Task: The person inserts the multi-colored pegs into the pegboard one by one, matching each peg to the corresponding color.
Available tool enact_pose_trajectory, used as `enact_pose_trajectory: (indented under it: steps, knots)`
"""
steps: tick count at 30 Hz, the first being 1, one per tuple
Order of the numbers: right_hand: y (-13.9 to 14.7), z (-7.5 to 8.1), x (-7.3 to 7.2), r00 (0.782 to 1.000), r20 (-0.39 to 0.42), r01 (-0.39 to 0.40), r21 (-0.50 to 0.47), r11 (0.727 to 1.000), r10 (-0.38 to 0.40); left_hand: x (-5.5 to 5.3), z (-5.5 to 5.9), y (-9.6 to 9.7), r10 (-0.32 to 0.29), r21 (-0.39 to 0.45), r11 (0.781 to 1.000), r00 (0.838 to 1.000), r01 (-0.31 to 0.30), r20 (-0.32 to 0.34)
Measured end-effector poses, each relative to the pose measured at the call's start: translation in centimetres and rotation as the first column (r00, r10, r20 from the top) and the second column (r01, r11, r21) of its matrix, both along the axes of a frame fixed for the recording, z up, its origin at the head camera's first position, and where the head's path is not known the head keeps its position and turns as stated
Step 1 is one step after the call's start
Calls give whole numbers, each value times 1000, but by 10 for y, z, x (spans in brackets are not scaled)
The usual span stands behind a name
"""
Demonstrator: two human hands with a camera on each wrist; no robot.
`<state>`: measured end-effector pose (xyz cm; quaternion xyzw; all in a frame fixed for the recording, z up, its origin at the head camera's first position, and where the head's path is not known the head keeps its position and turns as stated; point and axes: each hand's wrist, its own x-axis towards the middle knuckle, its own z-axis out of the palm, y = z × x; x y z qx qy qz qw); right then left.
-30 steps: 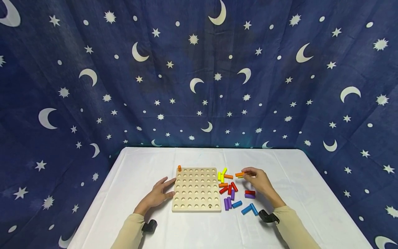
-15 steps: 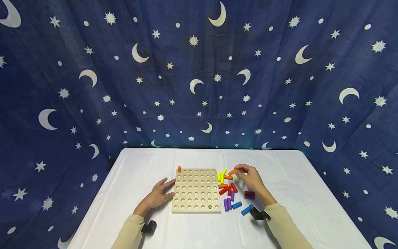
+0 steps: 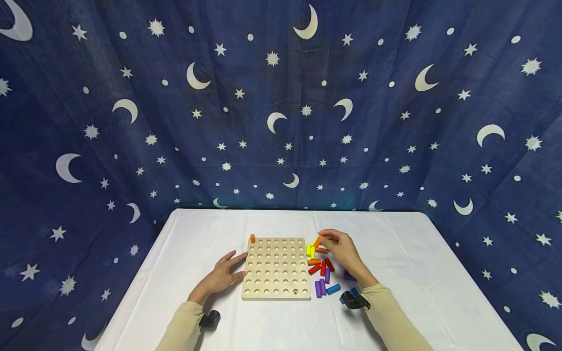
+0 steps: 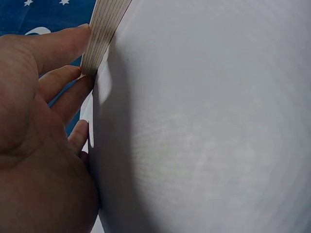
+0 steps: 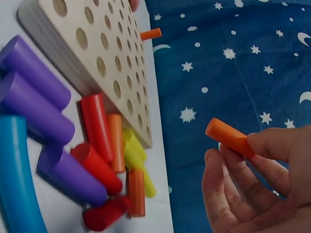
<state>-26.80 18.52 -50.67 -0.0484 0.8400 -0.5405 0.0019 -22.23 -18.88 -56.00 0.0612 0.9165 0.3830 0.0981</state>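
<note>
My right hand [image 3: 344,251] pinches an orange peg [image 5: 228,137] between thumb and fingers, held tilted above the loose pegs by the board's right side. My left hand [image 3: 219,279] lies at the left side of the wooden pegboard [image 3: 276,296]; in the left wrist view its fingertips meet the board's layered edge [image 4: 106,34]. One orange peg [image 3: 252,239] stands upright in the far left corner hole. The board's other holes look bare. Under the held peg lie yellow pegs [image 3: 312,252] and another orange peg [image 5: 136,191].
Right of the board lie red pegs [image 3: 323,268], purple pegs [image 3: 322,287] and a blue peg [image 3: 333,289]. More red, purple and blue ones are partly hidden by the right forearm. A white cloth [image 3: 210,239] covers the table; behind it hangs a starry blue curtain [image 3: 246,126].
My right hand has moved left toward the board with the orange peg, which has turned from nearly level to steeply tilted. The left hand has stayed at the board's edge.
</note>
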Motion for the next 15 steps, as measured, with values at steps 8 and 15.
enact_pose_trajectory:
  steps: [8, 15]
  knots:
    - [-16, 4, 0, 998, 50, -31, -60, 998, 34, 1, -3, -1, 3, 1, 1000, 1000, -3, -3]
    - [-30, 7, -1, 999, 12, -31, -28, 999, 31, -1, -4, 0, 14, -6, 1000, 1000, -14, 10]
